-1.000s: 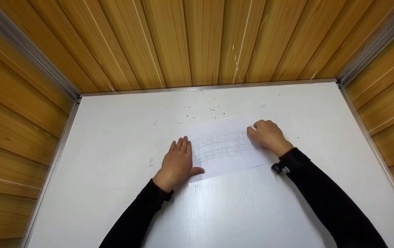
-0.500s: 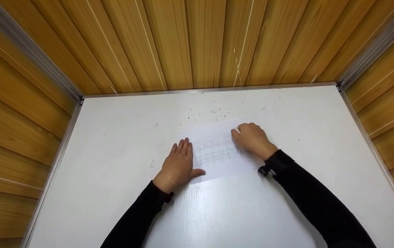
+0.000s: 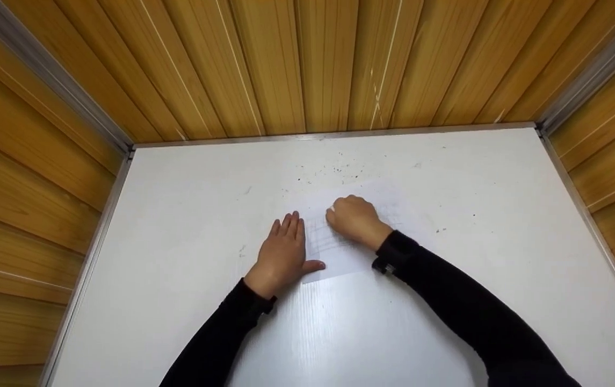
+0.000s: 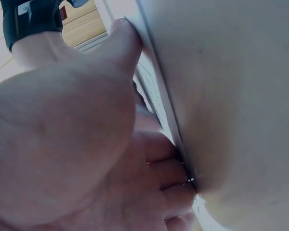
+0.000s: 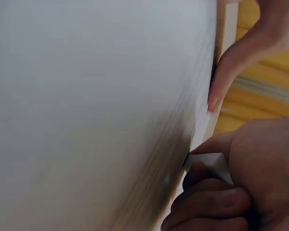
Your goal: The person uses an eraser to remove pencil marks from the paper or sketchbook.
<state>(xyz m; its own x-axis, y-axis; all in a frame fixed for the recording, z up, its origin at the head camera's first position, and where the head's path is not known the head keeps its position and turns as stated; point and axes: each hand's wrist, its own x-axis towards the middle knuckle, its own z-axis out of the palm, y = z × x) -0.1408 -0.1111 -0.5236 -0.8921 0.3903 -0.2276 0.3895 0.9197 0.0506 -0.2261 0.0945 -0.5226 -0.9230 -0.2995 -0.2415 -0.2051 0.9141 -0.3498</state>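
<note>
- White paper [image 3: 334, 260] lies flat on the table [image 3: 194, 204], between the person's arms. Faint crossing lines [image 3: 320, 239] show on it, left of the right hand and beyond it.
- Left hand [image 3: 281, 251]: extended, fingers straight and near one another, thumb spread wide onto the paper. It covers part of the paper's left edge. Judged purpose: to brace the paper against sliding while the other hand bears on it. How hard it presses cannot be told.
- Right hand [image 3: 358, 217]: narrow grip, fingers curled, pinching a small white block [image 5: 211, 163] against the thumb. The hand is over the lined part of the paper, near the left hand but apart from it.
- Block: mostly hidden in the head view, clearer in the right wrist view, where one end juts past the fingers toward the paper. The short exposed end probably gives firm control at the contact. Its material cannot be confirmed; an eraser is likely.
- Dark specks [image 3: 345, 169] lie on the table beyond the paper's far edge. Their origin is undetermined.
- Black sleeves [image 3: 463, 301] reach the wrists, leaving both hands bare.
- Surroundings: wood-patterned panels [image 3: 328, 64] enclose the far side and both flanks of the table; a metal rail [image 3: 334, 135] runs along the far edge.
</note>
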